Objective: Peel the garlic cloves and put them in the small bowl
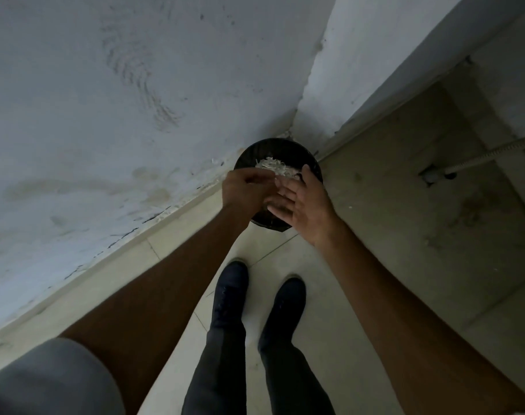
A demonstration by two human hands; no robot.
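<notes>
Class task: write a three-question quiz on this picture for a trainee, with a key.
1. True or false: the left hand and the right hand are over the black bin.
2. Where does the bin stand? A in the wall corner; B on a table; C in a sink.
3. Which hand shows straight, spread fingers?
Key: 1 true; 2 A; 3 right.
</notes>
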